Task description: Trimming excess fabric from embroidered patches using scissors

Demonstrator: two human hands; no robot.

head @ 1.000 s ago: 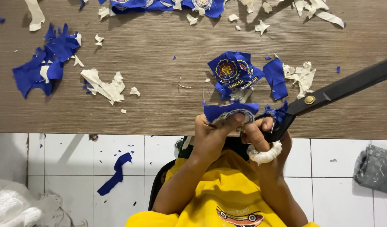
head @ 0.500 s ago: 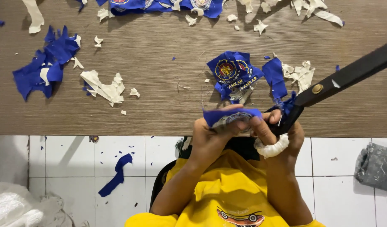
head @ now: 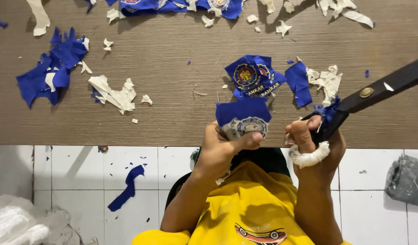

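The brown wood-grain table (head: pixel 172 109) fills the upper part of my view, and below its near edge runs a white tiled floor (head: pixel 68 168). On those tiles I count one grey crumpled cloth (head: pixel 408 181) at the right, one heap of clear plastic (head: pixel 18 224) at the lower left corner, and one long blue strip (head: pixel 127 193) with tiny blue flecks around it.

On the table I see one row of blue badge cloth (head: pixel 172 5) along the far edge, one pile of blue scraps (head: pixel 50 72) at the left, one stack of cut round-crested badges (head: pixel 254 77) in the middle with a single blue offcut (head: pixel 298 84) just beside it, and two larger clumps of cream backing paper (head: pixel 111 93), the second at (head: pixel 326 81), plus many small cream bits I cannot count.

My right hand (head: pixel 315 147) is clamped round the wrapped handle of the big black scissors (head: pixel 377 90), whose blades run up to the right, closed as far as I can tell. My left hand (head: pixel 222 145) pinches one blue badge piece (head: pixel 243 118), thumb pressed across its lower edge, held just above the table's near edge, near the scissors.
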